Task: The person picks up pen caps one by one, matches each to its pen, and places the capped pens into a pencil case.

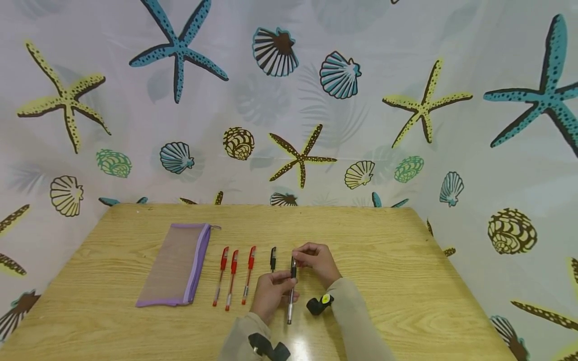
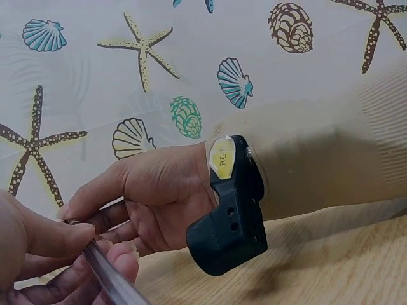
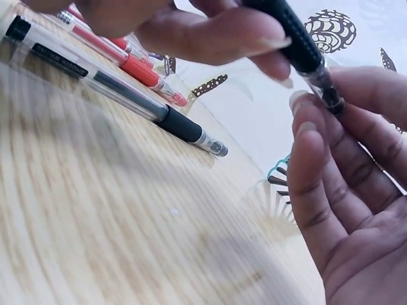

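A clear gel pen with a black grip (image 1: 293, 271) is held above the table between both hands. My left hand (image 1: 270, 293) pinches it around the barrel and grip, thumb on top. At the pen's far end, the thumb and fingertips of my right hand (image 1: 321, 263) pinch the tip, which shows a clear cap in the right wrist view. Another black pen (image 3: 127, 89) lies on the table beside the left hand, partly hidden by it in the head view. In the left wrist view, the held pen's clear barrel (image 2: 109, 274) slants out below the left thumb.
Three red pens (image 1: 233, 268) lie side by side left of the hands. Farther left, a mesh zip pouch with purple edging (image 1: 176, 265) lies flat on the wooden table (image 1: 397, 281). A shell-and-starfish patterned curtain (image 1: 203, 125) surrounds the table's back and sides.
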### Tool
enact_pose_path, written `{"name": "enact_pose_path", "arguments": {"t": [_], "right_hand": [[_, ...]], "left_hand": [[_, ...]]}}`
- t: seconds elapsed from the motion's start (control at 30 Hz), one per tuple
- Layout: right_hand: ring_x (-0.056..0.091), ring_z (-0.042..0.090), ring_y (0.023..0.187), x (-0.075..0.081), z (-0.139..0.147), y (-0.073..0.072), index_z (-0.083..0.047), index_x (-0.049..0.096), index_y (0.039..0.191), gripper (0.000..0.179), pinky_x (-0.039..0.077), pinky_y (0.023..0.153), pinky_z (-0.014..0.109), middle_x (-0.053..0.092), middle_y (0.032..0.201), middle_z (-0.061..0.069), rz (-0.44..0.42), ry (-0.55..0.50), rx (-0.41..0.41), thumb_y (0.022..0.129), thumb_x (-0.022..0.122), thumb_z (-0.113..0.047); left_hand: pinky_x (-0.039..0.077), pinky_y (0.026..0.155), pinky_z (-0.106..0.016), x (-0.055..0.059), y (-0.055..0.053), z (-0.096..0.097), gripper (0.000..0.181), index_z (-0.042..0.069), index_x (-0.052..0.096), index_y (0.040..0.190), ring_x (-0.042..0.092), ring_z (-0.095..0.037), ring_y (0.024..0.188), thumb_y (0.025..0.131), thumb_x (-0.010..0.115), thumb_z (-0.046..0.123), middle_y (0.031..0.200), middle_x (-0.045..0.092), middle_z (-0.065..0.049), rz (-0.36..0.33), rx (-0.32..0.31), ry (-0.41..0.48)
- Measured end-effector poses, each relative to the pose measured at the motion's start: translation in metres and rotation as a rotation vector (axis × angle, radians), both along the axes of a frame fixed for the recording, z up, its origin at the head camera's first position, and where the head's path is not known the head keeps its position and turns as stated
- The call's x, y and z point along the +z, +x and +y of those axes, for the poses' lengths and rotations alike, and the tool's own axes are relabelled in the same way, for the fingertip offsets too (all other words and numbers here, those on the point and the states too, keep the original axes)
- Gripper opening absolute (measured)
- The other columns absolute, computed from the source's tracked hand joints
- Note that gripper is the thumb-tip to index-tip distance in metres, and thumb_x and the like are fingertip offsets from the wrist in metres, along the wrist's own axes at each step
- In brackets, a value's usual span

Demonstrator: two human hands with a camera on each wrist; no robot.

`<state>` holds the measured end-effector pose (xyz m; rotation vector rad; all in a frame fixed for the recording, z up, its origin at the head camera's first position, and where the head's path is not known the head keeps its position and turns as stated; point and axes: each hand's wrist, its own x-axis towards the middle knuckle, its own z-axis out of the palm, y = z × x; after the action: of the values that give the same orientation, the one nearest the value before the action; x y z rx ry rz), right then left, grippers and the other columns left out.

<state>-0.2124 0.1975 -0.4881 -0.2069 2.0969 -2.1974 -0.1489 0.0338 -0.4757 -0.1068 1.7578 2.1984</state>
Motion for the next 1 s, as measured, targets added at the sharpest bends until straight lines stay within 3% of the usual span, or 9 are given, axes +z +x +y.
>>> {"name": "enact_pose_path", "arguments": {"t": [0.13, 0.33, 0.47, 0.77, 1.0], "right_hand": [[0.064, 0.014, 0.071, -0.0008, -0.0035, 0.0025, -0.004, 0.071, 0.088, 0.009, 0.056, 0.07, 0.031, 0.068, 0.081, 0.002, -0.008, -0.045, -0.005, 0.087, 0.072, -0.013], [0.062, 0.013, 0.068, -0.0014, -0.0084, 0.0038, -0.007, 0.072, 0.084, 0.007, 0.055, 0.068, 0.03, 0.067, 0.079, 0.002, 0.017, -0.071, -0.007, 0.085, 0.074, -0.013], [0.061, 0.013, 0.066, -0.0024, -0.009, 0.0042, -0.009, 0.071, 0.081, 0.005, 0.054, 0.065, 0.028, 0.068, 0.08, 0.002, 0.017, -0.077, 0.001, 0.085, 0.074, -0.011], [0.058, 0.012, 0.063, -0.0014, -0.0081, 0.0052, 0.004, 0.068, 0.084, 0.016, 0.051, 0.061, 0.025, 0.068, 0.078, 0.003, 0.03, -0.105, -0.01, 0.083, 0.075, -0.01], [0.058, 0.013, 0.063, 0.0018, -0.0075, 0.0061, -0.001, 0.071, 0.083, 0.009, 0.051, 0.06, 0.025, 0.068, 0.08, 0.005, 0.054, -0.114, 0.005, 0.083, 0.076, -0.008]], "left_hand": [[0.059, 0.066, -0.034, -0.0016, 0.0011, 0.0009, 0.035, -0.015, 0.056, 0.121, 0.069, -0.022, 0.069, 0.09, 0.063, -0.003, 0.103, 0.066, -0.023, 0.006, 0.023, 0.012], [0.059, 0.064, -0.034, -0.0038, 0.0019, 0.0024, 0.031, -0.018, 0.057, 0.116, 0.069, -0.022, 0.067, 0.087, 0.063, -0.008, 0.09, 0.065, -0.017, 0.034, 0.062, 0.072], [0.059, 0.064, -0.034, -0.0051, 0.0025, 0.0043, 0.03, -0.018, 0.058, 0.115, 0.069, -0.02, 0.065, 0.087, 0.063, -0.01, 0.094, 0.065, -0.022, 0.028, 0.076, 0.069], [0.059, 0.065, -0.036, -0.0029, 0.0046, 0.0078, 0.03, -0.019, 0.058, 0.114, 0.069, -0.021, 0.064, 0.085, 0.064, -0.011, 0.092, 0.063, -0.019, 0.032, 0.103, 0.035], [0.059, 0.065, -0.034, -0.002, 0.0036, 0.008, 0.028, -0.018, 0.06, 0.111, 0.069, -0.021, 0.063, 0.085, 0.065, -0.011, 0.091, 0.062, -0.016, 0.041, 0.105, 0.025]]}}
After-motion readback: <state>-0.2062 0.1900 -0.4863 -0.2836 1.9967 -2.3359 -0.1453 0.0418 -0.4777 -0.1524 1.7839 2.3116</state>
